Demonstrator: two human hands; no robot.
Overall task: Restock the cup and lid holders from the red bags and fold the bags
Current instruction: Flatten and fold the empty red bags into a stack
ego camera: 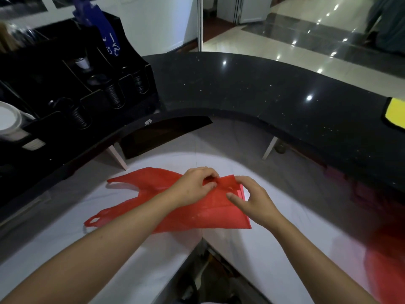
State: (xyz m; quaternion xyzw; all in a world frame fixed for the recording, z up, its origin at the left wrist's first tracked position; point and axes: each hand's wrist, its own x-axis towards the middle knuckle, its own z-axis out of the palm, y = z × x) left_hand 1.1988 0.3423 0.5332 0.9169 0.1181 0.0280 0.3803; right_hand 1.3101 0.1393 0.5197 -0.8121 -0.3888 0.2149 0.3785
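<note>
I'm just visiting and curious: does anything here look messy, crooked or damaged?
Nothing looks damaged or spilled. The red bag lies flat on the white counter with its handles splayed left, while the left hand and right hand pinch its far edge, apparently mid-fold. A blurred red shape at lower right cannot be identified.

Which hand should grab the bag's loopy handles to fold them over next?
Probably the left hand. The red bag's handles stretch out to the left, on that arm's side. The right hand is at the bag's far right edge, so it could pin that end down.
</note>
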